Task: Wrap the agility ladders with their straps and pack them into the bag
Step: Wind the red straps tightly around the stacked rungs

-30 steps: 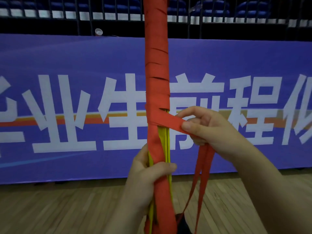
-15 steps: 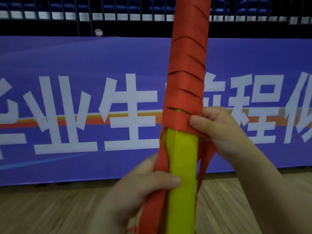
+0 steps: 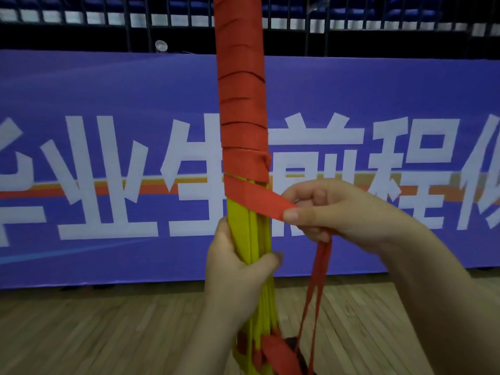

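Note:
A bundle of yellow agility-ladder rungs [image 3: 244,234] stands upright in the middle of the view. Its upper part is wound in red strap [image 3: 240,104], turn over turn, up past the top edge. My left hand [image 3: 238,269] grips the bare yellow rungs below the wrapping. My right hand [image 3: 332,212] pinches the free run of red strap, pulled off to the right of the bundle. The slack strap [image 3: 316,288] hangs in a loop below that hand. A dark object [image 3: 293,347], mostly hidden, lies at the bundle's foot.
A blue banner [image 3: 108,171] with large white characters runs across the view behind the bundle. Above it are a black railing and rows of blue seats [image 3: 378,6]. Wooden floorboards [image 3: 108,334] lie below.
The bundle has turned and swung back upright. My right hand has brought the strap round once more and pulled it out to the right. My left hand regripped the rungs.

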A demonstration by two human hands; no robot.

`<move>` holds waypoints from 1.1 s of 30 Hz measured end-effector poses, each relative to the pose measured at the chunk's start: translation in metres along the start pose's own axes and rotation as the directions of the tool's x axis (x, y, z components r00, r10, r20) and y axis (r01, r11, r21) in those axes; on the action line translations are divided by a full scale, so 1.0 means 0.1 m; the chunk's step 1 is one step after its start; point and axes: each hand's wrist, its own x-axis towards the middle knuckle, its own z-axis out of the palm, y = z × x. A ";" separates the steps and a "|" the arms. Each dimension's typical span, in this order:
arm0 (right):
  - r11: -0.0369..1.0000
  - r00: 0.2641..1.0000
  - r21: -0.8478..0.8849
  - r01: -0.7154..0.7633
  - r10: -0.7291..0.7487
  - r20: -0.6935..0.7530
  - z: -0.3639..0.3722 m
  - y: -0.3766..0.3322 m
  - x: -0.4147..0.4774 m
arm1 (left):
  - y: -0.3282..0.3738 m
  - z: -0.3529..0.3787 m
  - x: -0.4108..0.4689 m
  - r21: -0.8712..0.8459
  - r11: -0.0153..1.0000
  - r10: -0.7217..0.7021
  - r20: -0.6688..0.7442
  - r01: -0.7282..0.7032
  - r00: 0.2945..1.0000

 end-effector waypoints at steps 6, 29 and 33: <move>0.953 0.979 0.226 0.201 -0.204 -0.014 0.12 0.13 0.14 | 0.02 -0.13 -0.02 -0.569 0.699 0.076 0.662 0.434 0.746; 0.977 0.998 -0.214 0.023 -0.034 -0.049 0.05 -0.13 -0.10 | 0.01 0.10 -0.07 0.019 0.994 -0.112 0.098 0.110 0.989; 0.997 0.997 0.071 0.037 -0.042 0.065 -0.01 -0.05 -0.05 | 0.11 0.02 -0.10 -0.234 0.946 -0.152 0.287 0.223 0.946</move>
